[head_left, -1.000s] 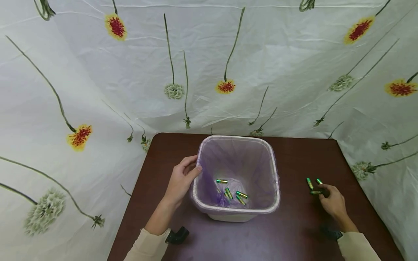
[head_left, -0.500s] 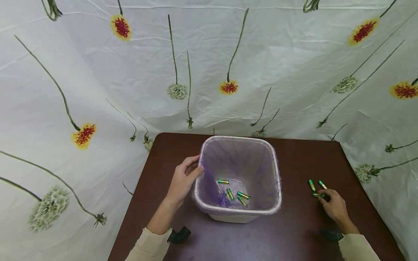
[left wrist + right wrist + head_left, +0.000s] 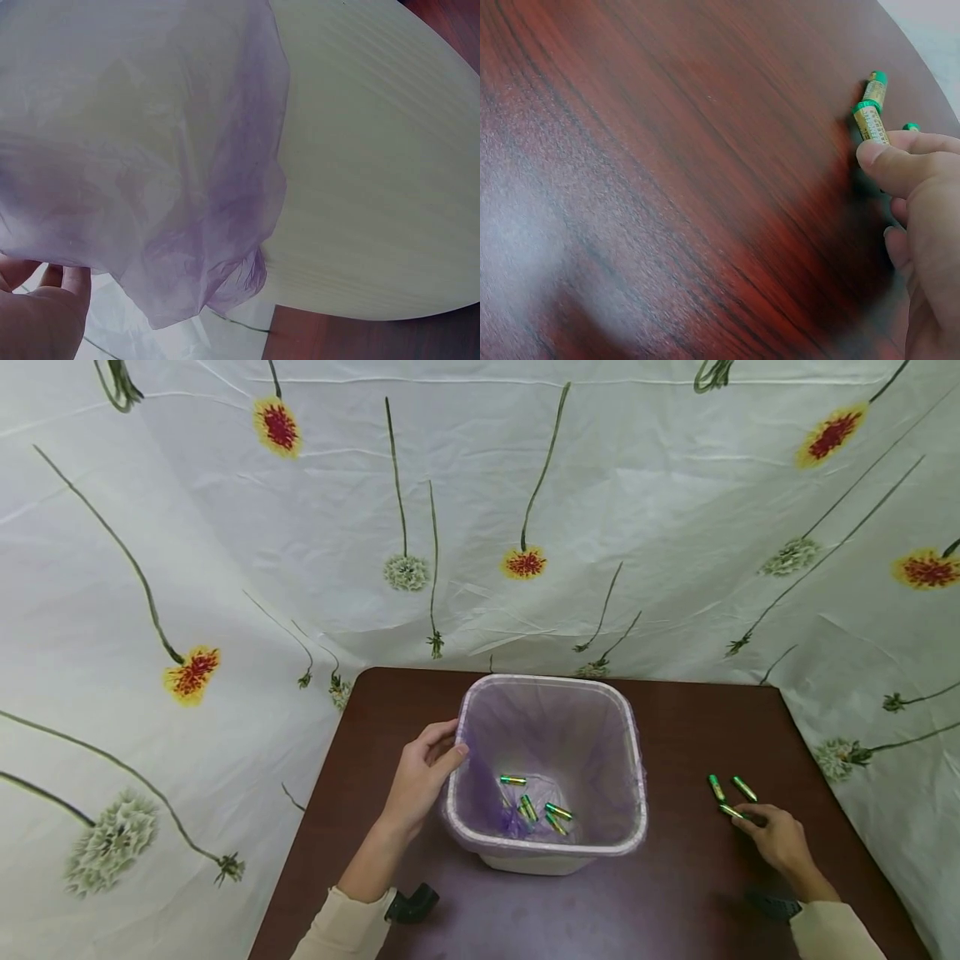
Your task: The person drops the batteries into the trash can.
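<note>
A pale trash bin (image 3: 551, 848) lined with a thin purple bag stands mid-table in the head view. My left hand (image 3: 420, 777) holds its left rim, thumb over the edge and fingers outside; the left wrist view shows those fingertips (image 3: 75, 281) behind the bag (image 3: 180, 187). Over at the right, my right hand (image 3: 780, 842) pinches a green-and-gold battery (image 3: 870, 124) between thumb and index finger. Two similar batteries lie just beyond it, one on the left (image 3: 717, 787) and one on the right (image 3: 745, 788). Several more batteries (image 3: 558, 811) lie on the bin's floor.
The dark wooden table (image 3: 697, 727) has its edges at the back, left and right. A white cloth (image 3: 660, 485) with printed flowers hangs behind and along both sides. A black wrist mount (image 3: 412, 903) sits by the left sleeve.
My right hand has drawn slightly back and to the right and now pinches the nearest battery, which has turned a little. The left hand keeps its hold on the bin's rim.
</note>
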`<state>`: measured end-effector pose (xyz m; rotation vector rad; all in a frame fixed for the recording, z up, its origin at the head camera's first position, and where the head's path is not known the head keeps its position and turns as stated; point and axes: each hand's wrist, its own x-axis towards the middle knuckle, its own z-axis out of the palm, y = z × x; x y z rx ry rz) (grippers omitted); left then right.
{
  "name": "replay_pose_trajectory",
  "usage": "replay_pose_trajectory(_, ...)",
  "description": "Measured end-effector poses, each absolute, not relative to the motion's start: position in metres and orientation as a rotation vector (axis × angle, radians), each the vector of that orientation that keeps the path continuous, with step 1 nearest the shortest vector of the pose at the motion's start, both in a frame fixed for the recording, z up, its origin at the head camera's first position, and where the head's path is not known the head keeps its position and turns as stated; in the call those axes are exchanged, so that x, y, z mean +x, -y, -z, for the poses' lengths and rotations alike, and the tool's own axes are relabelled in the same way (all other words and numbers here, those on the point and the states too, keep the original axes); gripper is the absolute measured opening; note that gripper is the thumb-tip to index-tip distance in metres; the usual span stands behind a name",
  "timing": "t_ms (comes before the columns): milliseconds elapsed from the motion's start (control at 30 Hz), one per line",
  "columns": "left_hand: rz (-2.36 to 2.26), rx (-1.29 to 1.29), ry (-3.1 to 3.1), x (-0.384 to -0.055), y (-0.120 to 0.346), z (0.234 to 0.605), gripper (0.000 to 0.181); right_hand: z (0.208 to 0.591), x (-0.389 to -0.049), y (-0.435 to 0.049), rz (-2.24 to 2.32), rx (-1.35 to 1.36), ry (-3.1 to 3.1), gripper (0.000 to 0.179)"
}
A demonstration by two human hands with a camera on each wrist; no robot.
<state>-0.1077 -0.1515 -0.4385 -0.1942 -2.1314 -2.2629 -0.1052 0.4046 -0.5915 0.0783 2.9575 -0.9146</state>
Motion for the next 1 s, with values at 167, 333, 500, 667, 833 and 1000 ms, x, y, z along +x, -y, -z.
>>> replay_pose_trajectory(167,2.265,-0.193,2.132,-0.108,0.152,0.438,0.044,0.584,-0.105,-0.408,0.909,0.087,-2.93,0.032)
replay_pose_trajectory(333,2.271,-0.172,2.116,-0.109,0.15,0.438,0.044,0.575,-0.108,-0.407,0.916,0.04,-2.968,0.029)
replay_pose_trajectory(500,2.258,-0.164,2.085,-0.111,0.148,0.44,0.043,0.559,-0.118,-0.397,0.949,-0.048,-3.057,0.026)
replay_pose_trajectory(667,2.236,-0.193,2.078,-0.112,0.144,0.44,0.042,0.535,-0.132,-0.381,0.992,-0.169,-3.143,0.02)
replay_pose_trajectory(833,2.222,-0.182,2.084,-0.111,0.144,0.442,0.042,0.513,-0.145,-0.362,1.058,-0.303,-3.141,0.016)
replay_pose_trajectory(1000,2.224,-0.166,2.09,-0.109,0.147,0.442,0.042,0.494,-0.156,-0.338,1.14,-0.4,-3.118,0.014)
